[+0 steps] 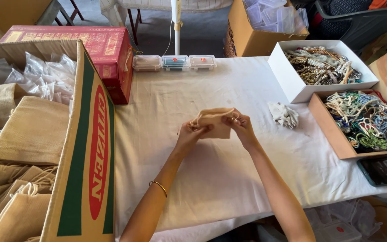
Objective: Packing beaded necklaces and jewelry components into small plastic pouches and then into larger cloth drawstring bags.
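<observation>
Both hands, left [192, 133] and right [242, 127], reach forward with forearms converging, fingers pinched on a pouch [214, 122] above the tabletop [211, 179].

Two bare forearms come up from the lower edge of the view, slim and without sleeves anywhere along their visible length. The left hand [189, 134] has a thin gold-coloured bangle [159, 187] on its forearm, a plain narrow band with no stones or charms to be seen, sitting loose some way below the wrist. The right hand [242, 127] has a bare wrist and forearm. A small ring [235, 118] seems to show on one of its fingers, too small to tell in detail. The nails are too small to judge.
</observation>
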